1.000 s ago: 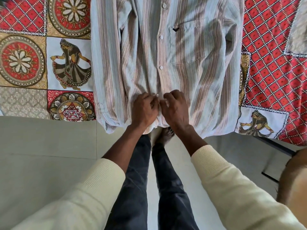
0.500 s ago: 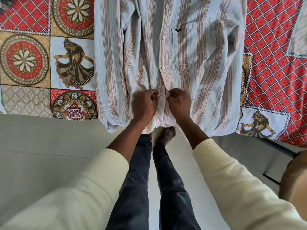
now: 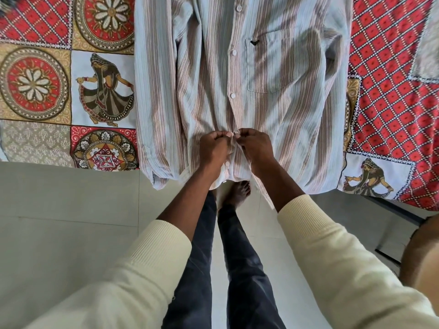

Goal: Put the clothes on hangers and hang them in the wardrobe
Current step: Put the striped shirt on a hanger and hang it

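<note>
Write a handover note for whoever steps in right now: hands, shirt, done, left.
Left hand: pinches the placket of the striped shirt low on the front.
Right hand: pinches the facing edge of the same placket, fingertips meeting the left hand's.
Shirt: lies front up on the patterned bedspread, hem hanging over the bed's edge toward the person. Buttons above the hands look fastened; the one at the hands is hidden.
Done: shirt laid out, upper front closed.
Left: finish the lower buttons, hang the shirt in the wardrobe. No hanger or wardrobe in view.
</note>
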Action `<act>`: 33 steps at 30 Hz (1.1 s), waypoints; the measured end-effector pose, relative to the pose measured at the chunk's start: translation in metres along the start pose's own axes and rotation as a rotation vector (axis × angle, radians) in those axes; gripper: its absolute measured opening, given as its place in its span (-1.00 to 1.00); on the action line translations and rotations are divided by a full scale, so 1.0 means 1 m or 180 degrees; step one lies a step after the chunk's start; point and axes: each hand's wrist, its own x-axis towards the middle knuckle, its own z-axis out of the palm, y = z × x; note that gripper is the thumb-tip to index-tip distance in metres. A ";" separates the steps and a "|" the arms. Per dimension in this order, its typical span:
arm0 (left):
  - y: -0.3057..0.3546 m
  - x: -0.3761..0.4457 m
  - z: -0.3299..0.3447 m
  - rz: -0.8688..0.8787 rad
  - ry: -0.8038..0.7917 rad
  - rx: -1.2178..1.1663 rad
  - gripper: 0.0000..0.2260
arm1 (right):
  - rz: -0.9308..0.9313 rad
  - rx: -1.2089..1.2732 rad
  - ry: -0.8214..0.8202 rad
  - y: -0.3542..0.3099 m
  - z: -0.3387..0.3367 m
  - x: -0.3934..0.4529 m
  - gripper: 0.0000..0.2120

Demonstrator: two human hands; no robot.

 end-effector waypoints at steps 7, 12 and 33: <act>0.004 -0.001 0.003 0.0108 -0.0031 0.0010 -0.84 | -0.0067 0.0079 0.0052 0.004 0.003 -0.004 -0.85; 0.003 0.001 0.005 0.0012 -0.0035 0.0053 -0.87 | -0.0065 0.0360 -0.0071 0.001 -0.001 -0.007 -0.91; 0.014 0.003 -0.004 -0.0273 -0.0237 0.0107 -0.94 | -0.1330 -0.1675 0.0382 0.006 -0.003 -0.011 -0.83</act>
